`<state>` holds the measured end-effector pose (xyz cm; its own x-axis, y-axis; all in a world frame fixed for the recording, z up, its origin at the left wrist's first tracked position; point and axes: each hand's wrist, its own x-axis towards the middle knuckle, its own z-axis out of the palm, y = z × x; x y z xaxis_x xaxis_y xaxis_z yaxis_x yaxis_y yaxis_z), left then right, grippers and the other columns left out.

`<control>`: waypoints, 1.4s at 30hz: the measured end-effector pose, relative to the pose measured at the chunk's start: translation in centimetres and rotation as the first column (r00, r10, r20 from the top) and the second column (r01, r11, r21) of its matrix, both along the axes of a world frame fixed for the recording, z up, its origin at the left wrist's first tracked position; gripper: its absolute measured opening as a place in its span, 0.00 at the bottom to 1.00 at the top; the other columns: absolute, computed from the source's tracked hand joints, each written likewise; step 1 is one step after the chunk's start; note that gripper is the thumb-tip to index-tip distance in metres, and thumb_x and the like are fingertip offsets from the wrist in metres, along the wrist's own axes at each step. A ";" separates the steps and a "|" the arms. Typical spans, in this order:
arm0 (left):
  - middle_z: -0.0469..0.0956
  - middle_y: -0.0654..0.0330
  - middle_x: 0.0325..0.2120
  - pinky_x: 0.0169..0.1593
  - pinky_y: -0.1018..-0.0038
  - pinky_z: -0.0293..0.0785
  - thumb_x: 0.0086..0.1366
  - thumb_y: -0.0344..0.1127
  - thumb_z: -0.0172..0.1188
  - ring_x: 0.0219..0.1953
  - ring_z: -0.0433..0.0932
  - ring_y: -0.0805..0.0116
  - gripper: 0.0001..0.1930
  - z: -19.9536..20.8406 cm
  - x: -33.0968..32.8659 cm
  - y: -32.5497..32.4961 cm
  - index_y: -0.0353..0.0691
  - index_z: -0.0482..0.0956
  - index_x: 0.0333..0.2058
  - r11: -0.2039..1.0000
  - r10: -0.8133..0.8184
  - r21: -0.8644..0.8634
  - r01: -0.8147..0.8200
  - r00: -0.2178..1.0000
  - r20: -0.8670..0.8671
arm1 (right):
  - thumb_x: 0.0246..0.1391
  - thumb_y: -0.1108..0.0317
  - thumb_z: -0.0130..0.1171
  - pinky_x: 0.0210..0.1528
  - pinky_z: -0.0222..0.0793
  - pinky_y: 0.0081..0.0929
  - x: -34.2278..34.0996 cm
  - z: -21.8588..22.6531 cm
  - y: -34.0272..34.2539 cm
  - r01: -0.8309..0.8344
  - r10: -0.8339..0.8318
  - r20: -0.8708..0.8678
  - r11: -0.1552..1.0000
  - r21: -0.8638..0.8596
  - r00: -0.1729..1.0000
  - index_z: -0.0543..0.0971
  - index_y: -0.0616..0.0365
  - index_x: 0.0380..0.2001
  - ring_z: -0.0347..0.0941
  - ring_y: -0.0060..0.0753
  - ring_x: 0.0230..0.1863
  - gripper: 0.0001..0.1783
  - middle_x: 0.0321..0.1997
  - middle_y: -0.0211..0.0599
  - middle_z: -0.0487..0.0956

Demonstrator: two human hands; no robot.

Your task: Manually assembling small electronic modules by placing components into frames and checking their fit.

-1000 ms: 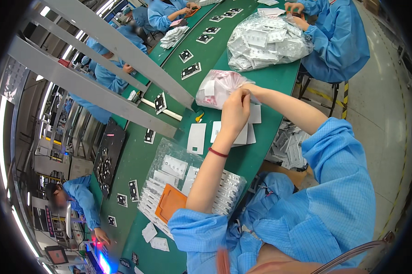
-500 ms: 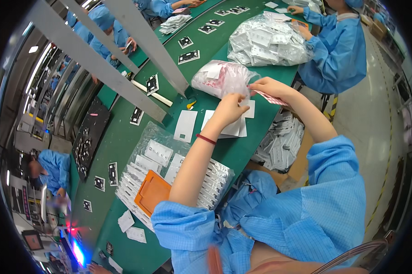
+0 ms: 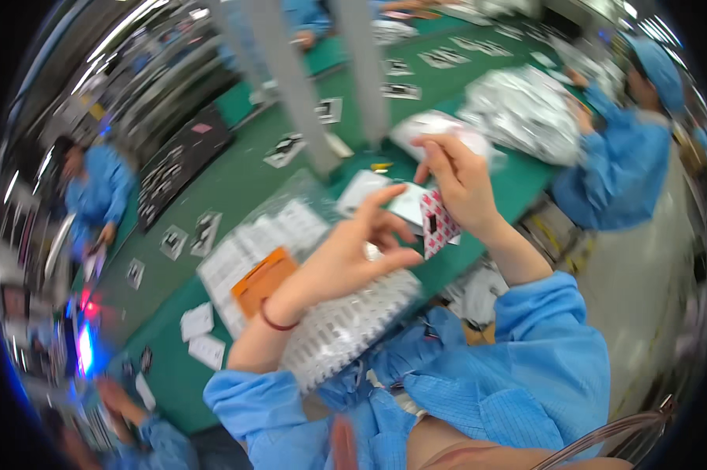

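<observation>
My right hand (image 3: 465, 184) is raised over the workbench and holds a red-and-white patterned sheet (image 3: 441, 215) with a small dark rectangle in it. The sheet hangs tilted below the bent fingers. To its left my left hand (image 3: 361, 254) has its fingers apart and slightly curled, with nothing visible in them. Under my left forearm lie rows of white flat parts (image 3: 361, 317) on clear plastic, with an orange tray (image 3: 263, 280) on top. White cards (image 3: 361, 192) lie behind the hands. A clear bag with pinkish contents (image 3: 424, 125) sits partly hidden behind my right hand.
Metal posts (image 3: 365, 86) rise from the bench ahead. A large bag of white parts (image 3: 518, 110) stands at the far right, beside a co-worker in blue (image 3: 624, 176). Black-and-white parts (image 3: 173, 241) lie spaced along the green line. A black tray (image 3: 181, 164) is at the left.
Both hands have drawn back from the pinkish bag, my right hand bringing the patterned sheet with it. My left hand has moved down and left, opening. The view has swung left.
</observation>
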<state>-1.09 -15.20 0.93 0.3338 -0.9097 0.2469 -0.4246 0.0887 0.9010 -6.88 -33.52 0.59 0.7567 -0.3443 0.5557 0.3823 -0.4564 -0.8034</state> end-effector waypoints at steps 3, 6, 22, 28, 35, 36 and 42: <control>0.71 0.60 0.24 0.29 0.77 0.69 0.52 0.32 0.62 0.23 0.72 0.73 0.39 -0.9 -1.9 2.7 0.38 0.48 0.59 0.985 0.171 -0.026 -0.169 0.973 0.155 | 0.60 0.66 0.41 0.28 0.60 0.15 1.7 -0.1 4.7 -0.131 0.133 0.029 0.989 -0.072 0.991 0.74 0.63 0.39 0.65 0.16 0.24 0.14 0.23 0.32 0.74; 0.69 0.59 0.17 0.25 0.76 0.64 0.53 0.27 0.52 0.19 0.68 0.72 0.28 -0.2 -2.4 5.9 0.36 0.56 0.53 0.906 0.415 -0.127 -0.403 0.905 0.090 | 0.54 0.65 0.47 0.40 0.64 0.23 1.8 -2.0 7.1 -0.422 0.422 -0.011 0.906 -0.023 0.907 0.67 0.65 0.48 0.69 0.25 0.36 0.20 0.35 0.39 0.73; 0.76 0.58 0.30 0.34 0.81 0.71 0.56 0.27 0.53 0.30 0.75 0.77 0.10 -0.9 1.6 13.9 0.32 0.72 0.38 0.942 0.180 -0.214 -0.257 0.929 -0.324 | 0.28 0.55 0.72 0.49 0.63 0.31 4.7 -9.2 13.3 -0.801 0.810 -0.160 0.584 0.135 0.564 0.51 0.61 0.58 0.60 0.35 0.54 0.56 0.53 0.41 0.57; 0.76 0.61 0.26 0.31 0.85 0.71 0.54 0.26 0.55 0.26 0.74 0.80 0.06 -1.6 2.0 13.9 0.31 0.73 0.31 0.920 0.253 -0.229 -0.318 0.929 -0.271 | 0.28 0.57 0.72 0.49 0.62 0.30 4.9 -8.7 12.7 -0.737 0.724 -0.141 0.653 -0.174 0.675 0.49 0.66 0.59 0.60 0.37 0.53 0.58 0.53 0.43 0.57; 0.75 0.62 0.21 0.25 0.84 0.71 0.55 0.26 0.53 0.21 0.75 0.79 0.05 -2.3 2.1 13.5 0.30 0.73 0.31 0.912 0.310 -0.142 -0.384 0.874 -0.375 | 0.27 0.75 0.61 0.52 0.56 0.32 4.2 -8.6 13.2 -0.461 0.463 -0.053 0.853 -0.244 0.885 0.53 0.68 0.57 0.60 0.42 0.51 0.48 0.50 0.47 0.60; 0.75 0.61 0.20 0.24 0.84 0.71 0.56 0.25 0.52 0.20 0.75 0.78 0.05 -2.3 2.1 13.3 0.29 0.73 0.31 0.914 0.300 -0.137 -0.383 0.862 -0.408 | 0.27 0.75 0.61 0.52 0.56 0.32 4.2 -8.5 13.2 -0.465 0.465 -0.059 0.854 -0.233 0.883 0.53 0.68 0.57 0.60 0.42 0.51 0.48 0.50 0.47 0.60; 0.75 0.60 0.21 0.24 0.83 0.72 0.57 0.25 0.52 0.20 0.75 0.78 0.06 -2.6 2.9 12.6 0.29 0.73 0.33 0.916 0.335 -0.058 -0.396 0.837 -0.432 | 0.27 0.75 0.63 0.54 0.55 0.34 4.8 -8.2 12.3 -0.366 0.392 -0.015 0.844 -0.391 0.920 0.54 0.68 0.57 0.59 0.45 0.52 0.48 0.51 0.49 0.60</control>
